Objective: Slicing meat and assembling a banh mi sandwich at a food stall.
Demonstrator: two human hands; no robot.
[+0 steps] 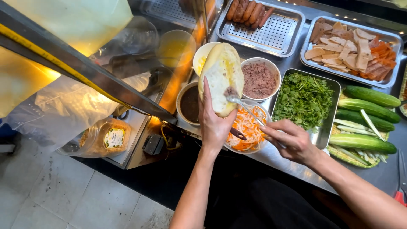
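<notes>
My left hand (214, 121) holds a split baguette (221, 76) upright and open, above the bowls. In my right hand (289, 140) is a metal spoon (243, 106) whose tip carries a dab of brown pâté against the bread's inside. Just behind the bread sits a white bowl of pinkish-brown pâté (259, 79). Beneath the spoon is a bowl of shredded carrot and white radish pickle (248, 129) with a dark-handled utensil in it. To the left of my wrist stands a bowl of dark sauce (189, 104).
A steel tray of green herbs (303, 99) is on the right, with whole cucumbers (364, 118) beyond it. At the back are trays of sausages (250, 10) and sliced cold cuts (349, 46). A glass case (140, 63) and plastic bags (72, 110) stand left.
</notes>
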